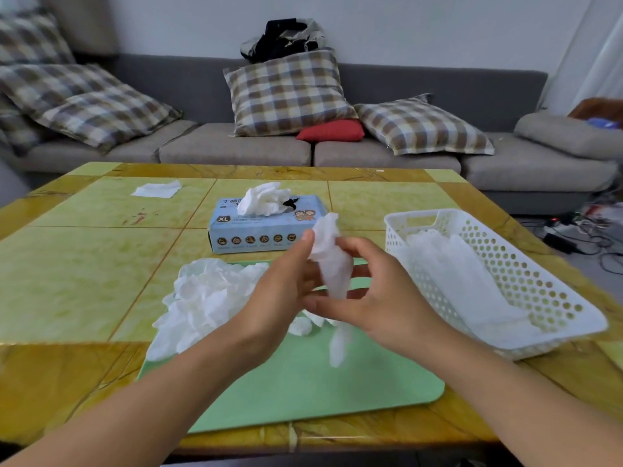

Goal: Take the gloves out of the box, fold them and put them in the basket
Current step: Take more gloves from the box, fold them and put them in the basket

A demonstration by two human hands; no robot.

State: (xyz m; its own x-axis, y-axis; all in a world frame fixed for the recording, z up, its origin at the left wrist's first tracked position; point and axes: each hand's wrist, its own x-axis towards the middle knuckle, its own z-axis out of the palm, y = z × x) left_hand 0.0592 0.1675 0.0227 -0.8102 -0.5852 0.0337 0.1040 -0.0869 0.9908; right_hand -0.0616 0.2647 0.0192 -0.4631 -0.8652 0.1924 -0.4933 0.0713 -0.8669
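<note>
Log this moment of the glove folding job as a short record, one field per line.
held item: one white glove, crumpled, above the green mat
left hand: pinches the glove near its top
right hand: grips the glove lower down
glove box: blue, marked XL, gloves sticking out of its opening
loose pile: unfolded white gloves on the left part of the mat
basket: white, perforated, right of the mat, white gloves already in it
table: yellow-green tiles, one white sheet at the far left
</note>
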